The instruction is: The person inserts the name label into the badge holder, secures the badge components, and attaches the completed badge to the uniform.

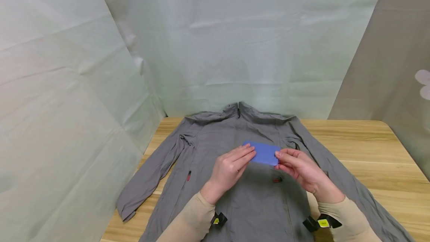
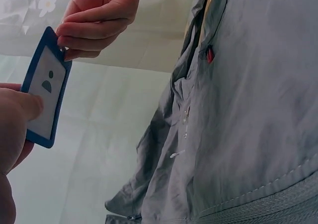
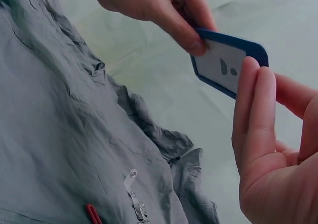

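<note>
1. From where I stand, the blue badge holder (image 1: 267, 154) is up in the air in front of the person, above the grey jacket (image 1: 215, 148) spread on the wooden table (image 1: 362, 137).
2. The left hand (image 1: 230, 167) grips one end: its fingers lie along the plain blue side, and its thumb presses the pale face with the figure printed on it.
3. The right hand (image 1: 304, 173) pinches the opposite end near the edge, thumb on the blue side and fingertips on the other. A small slot shows beside those fingers in the left wrist view.
4. Down on the jacket, apart from both hands, lies a metal clip with a short strap (image 3: 133, 189), near a red zipper pull (image 3: 93, 214).
5. I take the step in hand to be turning or steadying the holder so its slotted end is ready; the strap is not yet attached.
6. My guess is that the next move calls for the left hand to keep its grip while the right lets go and picks up the clip. Threading the strap would then want the slot left uncovered and the holder kept still.
</note>
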Available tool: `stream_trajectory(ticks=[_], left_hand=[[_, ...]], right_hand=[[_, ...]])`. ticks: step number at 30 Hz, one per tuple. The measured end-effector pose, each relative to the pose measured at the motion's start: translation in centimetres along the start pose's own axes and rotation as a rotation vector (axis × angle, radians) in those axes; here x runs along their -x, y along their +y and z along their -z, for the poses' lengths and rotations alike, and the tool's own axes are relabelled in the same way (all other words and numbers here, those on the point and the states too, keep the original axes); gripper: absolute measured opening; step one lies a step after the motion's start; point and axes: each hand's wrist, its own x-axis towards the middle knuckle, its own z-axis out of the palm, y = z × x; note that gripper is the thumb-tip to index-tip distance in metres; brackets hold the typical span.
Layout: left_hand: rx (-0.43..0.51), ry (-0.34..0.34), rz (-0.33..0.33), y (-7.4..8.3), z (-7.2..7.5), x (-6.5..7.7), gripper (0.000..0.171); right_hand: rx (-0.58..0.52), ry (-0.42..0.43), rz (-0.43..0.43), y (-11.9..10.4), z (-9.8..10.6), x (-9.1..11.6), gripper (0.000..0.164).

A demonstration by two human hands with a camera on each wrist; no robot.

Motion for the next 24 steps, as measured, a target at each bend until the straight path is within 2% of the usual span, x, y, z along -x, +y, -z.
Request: stream_trajectory(ticks=[3,7,12,17,21,24], left_hand=[[0.042,0.032,0.038,0.0,0.1,0.0,0.037],[0.189,0.088,0.168,0.0,0.3,-0.2,0.032],[0.492,0.111,0.451,-0.1,0.6,-0.4,0.018],[0.777,0.062,0.758,-0.3,1.0,-0.4,0.014],[0.925,0.02,0.917,-0.7,1.0,-0.4,0.02],[1.022,0.033,1.01,-1.0,0.9,-0.3,0.025]], right_hand=[[0.029,-0.026,0.006,-0.1,0.0,0.1,0.011],[0.11,-0.056,0.027,-0.5,0.3,0.3,0.015],[0.217,-0.011,0.049,-0.8,1.2,0.1,0.021],[0.341,0.083,0.031,-0.6,2.2,-0.6,0.035],[0.454,0.119,0.03,0.1,2.9,-1.5,0.047],[0.547,0.132,0.033,0.6,3.1,-2.3,0.048]])
